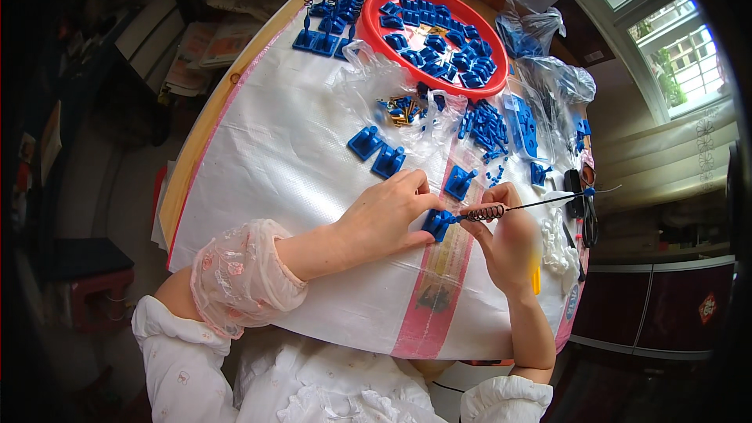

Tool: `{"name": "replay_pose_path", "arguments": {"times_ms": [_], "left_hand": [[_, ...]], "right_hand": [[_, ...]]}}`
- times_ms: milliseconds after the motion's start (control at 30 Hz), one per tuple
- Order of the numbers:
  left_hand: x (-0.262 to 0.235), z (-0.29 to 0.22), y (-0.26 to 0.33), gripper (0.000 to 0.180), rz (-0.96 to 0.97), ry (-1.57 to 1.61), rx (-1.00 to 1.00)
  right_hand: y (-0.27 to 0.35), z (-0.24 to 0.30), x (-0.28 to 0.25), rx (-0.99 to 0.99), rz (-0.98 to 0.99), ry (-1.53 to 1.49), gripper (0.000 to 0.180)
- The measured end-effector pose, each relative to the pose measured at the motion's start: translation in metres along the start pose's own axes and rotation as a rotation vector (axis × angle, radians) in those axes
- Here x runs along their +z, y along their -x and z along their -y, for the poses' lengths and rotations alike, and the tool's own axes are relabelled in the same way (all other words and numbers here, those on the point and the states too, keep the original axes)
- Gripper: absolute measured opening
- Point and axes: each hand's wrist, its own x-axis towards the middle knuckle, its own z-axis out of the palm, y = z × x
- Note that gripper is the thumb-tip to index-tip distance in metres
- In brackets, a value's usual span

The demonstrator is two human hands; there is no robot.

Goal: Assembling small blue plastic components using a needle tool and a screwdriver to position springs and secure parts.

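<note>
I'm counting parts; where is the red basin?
In the head view, the red basin sits far across the table, with blue spring-topped pieces to its left and plastic bags right.

One left hand [395, 207] and one right hand [505, 247] are seen, with one blue base [439, 225] and one black spring [485, 213] held. Three more blue bases [388, 162] are set out ahead and one rightward. One red basin [371, 27] is counted (its crowded blue parts [435, 44] cannot be reliably numbered).
</note>
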Motion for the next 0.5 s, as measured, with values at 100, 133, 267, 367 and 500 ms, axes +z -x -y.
{"name": "replay_pose_path", "arguments": {"times_ms": [100,133,267,367,500], "left_hand": [[-0.0001,0.0001,-0.0001,0.040,-0.004,0.004,0.003],[-0.0002,-0.0003,-0.0002,0.040,-0.003,0.005,0.000],[-0.0007,-0.0008,-0.0002,0.041,-0.008,0.005,0.010],[0.0004,0.0008,0.0006,0.041,-0.014,0.003,0.014],[0.0015,0.0012,-0.0003,0.040,-0.013,0.004,0.008]], "right_hand": [[0.0000,-0.0012,0.0003,-0.003,0.007,0.025,0.028],[0.0002,-0.0021,0.0002,-0.005,0.011,0.040,0.028],[0.0013,-0.0048,0.0003,-0.014,0.005,0.054,0.028],[0.0013,-0.0051,0.0013,-0.023,-0.004,0.066,0.029],[0.0015,-0.0069,0.0006,-0.032,-0.007,0.094,0.030]]}}
